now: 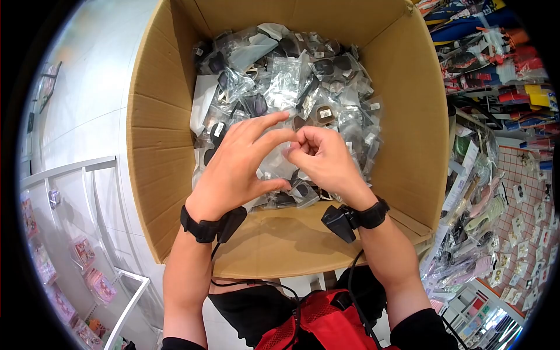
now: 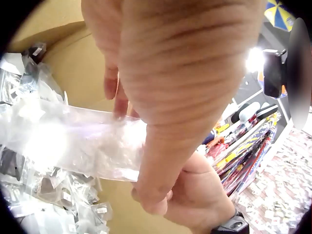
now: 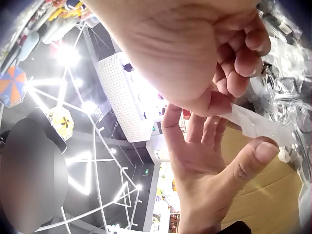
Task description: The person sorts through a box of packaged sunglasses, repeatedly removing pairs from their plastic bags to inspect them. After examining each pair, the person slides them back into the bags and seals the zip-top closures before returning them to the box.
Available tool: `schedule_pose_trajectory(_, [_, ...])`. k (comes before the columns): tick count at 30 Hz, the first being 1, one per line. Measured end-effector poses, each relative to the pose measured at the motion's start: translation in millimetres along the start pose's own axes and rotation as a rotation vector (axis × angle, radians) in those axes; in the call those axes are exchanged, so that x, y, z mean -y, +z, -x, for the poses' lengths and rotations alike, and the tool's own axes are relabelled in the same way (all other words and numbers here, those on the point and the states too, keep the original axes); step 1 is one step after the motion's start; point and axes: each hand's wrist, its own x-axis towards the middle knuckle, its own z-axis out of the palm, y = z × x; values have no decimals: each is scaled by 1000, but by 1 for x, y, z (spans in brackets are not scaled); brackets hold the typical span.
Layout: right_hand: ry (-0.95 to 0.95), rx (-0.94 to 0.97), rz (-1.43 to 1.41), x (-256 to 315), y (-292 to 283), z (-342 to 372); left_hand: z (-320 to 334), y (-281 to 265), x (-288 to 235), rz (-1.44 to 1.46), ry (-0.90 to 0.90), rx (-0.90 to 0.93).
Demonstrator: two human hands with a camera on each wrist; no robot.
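Note:
My right hand (image 1: 326,160) pinches the end of a clear plastic bag (image 2: 92,144) between thumb and forefinger, its other fingers curled. The bag stretches out from the pinch, and in the right wrist view it looks like a thin whitish strip. Beside it my left hand (image 1: 239,157) is held with fingers spread and thumb apart, its fingertips close to the right hand. Both hands are over a pile of bagged sunglasses (image 1: 286,76), with dark lenses and white labels showing through the wrappers. The pile lies in a large cardboard box (image 1: 402,140).
The box walls rise around the pile on all sides. To the right hang packaged goods (image 1: 478,216) and a red grid rack (image 1: 513,169) of small carded items. A white rack (image 1: 99,166) with pink packets stands at the left, on a pale floor (image 1: 87,116).

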Motion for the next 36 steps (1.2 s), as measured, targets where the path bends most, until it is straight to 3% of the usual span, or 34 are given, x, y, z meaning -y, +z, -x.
schedule_pose_trajectory(4, [60, 43, -7, 1, 0, 1, 0, 1, -1, -20, -12, 15])
schedule_pose_trajectory(9, [48, 61, 15, 2, 4, 4, 3, -3, 3, -54, -86, 163])
schedule_pose_trajectory(12, [26, 53, 141, -1, 4, 4, 7, 2, 6, -56, -97, 178])
schedule_pose_trajectory(16, [25, 53, 168, -8, 3, 0, 9, 4, 9, -65, -73, 158])
schedule_pose_trajectory(19, [30, 55, 27, -13, -3, -5, 7, 2, 6, -89, -77, 144])
schedule_pose_trajectory(25, [111, -56, 268, 0, -13, -5, 7, -3, 3, -46, -63, 165])
schedule_pose_trajectory(28, [85, -101, 323, 3, -13, -3, 4, -4, 0, -73, -60, 72])
schedule_pose_trajectory(31, [63, -100, 337, 3, -10, -3, 5, 1, 1, -27, -150, 100])
schedule_pose_trajectory(34, [56, -4, 89, -3, -11, -4, 7, 7, 5, 28, -215, 50])
schedule_pose_trajectory(36, [57, 64, -139, 0, -12, -4, 6, 5, 6, 131, -148, -66])
